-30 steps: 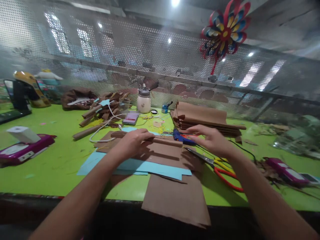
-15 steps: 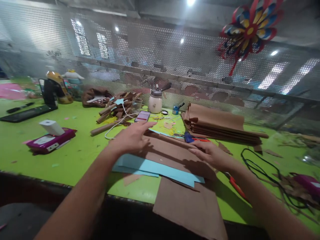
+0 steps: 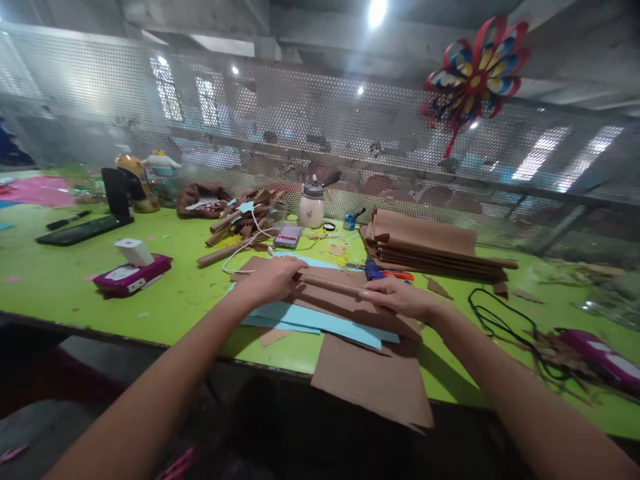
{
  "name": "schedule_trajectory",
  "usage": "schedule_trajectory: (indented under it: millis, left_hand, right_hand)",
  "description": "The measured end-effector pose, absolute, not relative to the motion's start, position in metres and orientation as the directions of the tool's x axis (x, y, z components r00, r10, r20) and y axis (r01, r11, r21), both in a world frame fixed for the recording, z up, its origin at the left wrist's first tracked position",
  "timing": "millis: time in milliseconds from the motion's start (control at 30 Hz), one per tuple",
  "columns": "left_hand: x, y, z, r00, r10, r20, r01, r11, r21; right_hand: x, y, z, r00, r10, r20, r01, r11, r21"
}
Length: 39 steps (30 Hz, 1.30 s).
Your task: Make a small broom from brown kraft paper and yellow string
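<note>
A narrow roll of brown paper (image 3: 331, 285) lies crosswise in front of me, over a brown paper sheet (image 3: 320, 299). My left hand (image 3: 279, 276) is closed on the roll's left end, with the fingertips curled over it. At the other end my right hand (image 3: 400, 297) grips the roll between thumb and fingers. Strips of light blue paper (image 3: 320, 321) lie just on the near side. Below them a brown sheet (image 3: 373, 383) hangs over the table's edge. My right hand covers the roll's right tip.
Folded brown paper (image 3: 425, 243) is stacked at the back right, near a blue glue gun (image 3: 373, 270). A phone (image 3: 287, 237), a white bottle (image 3: 311, 207) and loose paper rolls (image 3: 220, 255) stand behind. Purple power strips (image 3: 133, 275) and a black cable (image 3: 505, 327) lie at the sides.
My left hand's outstretched fingers have curled down onto the roll. The roll now shows as a narrow tube held between both hands. The camera view has shifted slightly.
</note>
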<state>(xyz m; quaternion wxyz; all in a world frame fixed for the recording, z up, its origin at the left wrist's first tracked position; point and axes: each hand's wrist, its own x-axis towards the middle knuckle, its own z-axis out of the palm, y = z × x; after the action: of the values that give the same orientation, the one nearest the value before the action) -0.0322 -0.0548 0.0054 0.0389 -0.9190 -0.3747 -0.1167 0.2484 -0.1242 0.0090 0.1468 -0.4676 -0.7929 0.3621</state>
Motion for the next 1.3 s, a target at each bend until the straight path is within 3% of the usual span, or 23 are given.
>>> schedule_trajectory:
  millis: [133, 267, 567, 667, 800, 900, 1133, 1300]
  left_hand:
    - [-0.036, -0.047, 0.002, 0.723, 0.668, 0.177, 0.687, -0.723, -0.076]
    - [-0.043, -0.038, 0.000, 0.729, 0.666, 0.159, 0.683, -0.725, -0.089]
    - [-0.048, -0.024, -0.022, 0.718, 0.661, 0.217, 0.691, -0.714, -0.113]
    - [-0.046, -0.022, -0.026, 0.725, 0.645, 0.241, 0.680, -0.726, -0.103]
    - [-0.044, -0.022, -0.029, 0.740, 0.622, 0.256, 0.664, -0.736, -0.131]
    - [-0.045, -0.021, -0.030, 0.737, 0.622, 0.264, 0.672, -0.717, -0.188]
    - [-0.049, -0.011, -0.040, 0.736, 0.606, 0.301, 0.665, -0.730, -0.158]
    - [-0.048, -0.006, -0.045, 0.731, 0.600, 0.325, 0.669, -0.724, -0.167]
  right_hand:
    - [0.253, -0.115, 0.000, -0.432, 0.896, -0.098, 0.751, 0.298, -0.590]
    - [0.271, -0.113, -0.004, -0.253, 0.967, 0.023, 0.821, 0.228, -0.524]
    - [0.381, -0.204, 0.011, 0.164, 0.968, 0.189, 0.917, -0.079, -0.390]
    - [0.387, -0.235, -0.010, 0.116, 0.976, 0.185, 0.946, -0.052, -0.319]
    - [0.382, -0.248, -0.048, -0.043, 0.962, 0.268, 0.988, 0.081, -0.132]
    - [0.388, -0.246, -0.061, -0.035, 0.952, 0.305, 0.991, 0.073, -0.115]
    - [0.418, -0.268, -0.064, -0.022, 0.965, 0.261, 0.988, 0.061, -0.142]
    - [0.442, -0.262, -0.056, 0.063, 0.955, 0.289, 0.996, -0.040, -0.082]
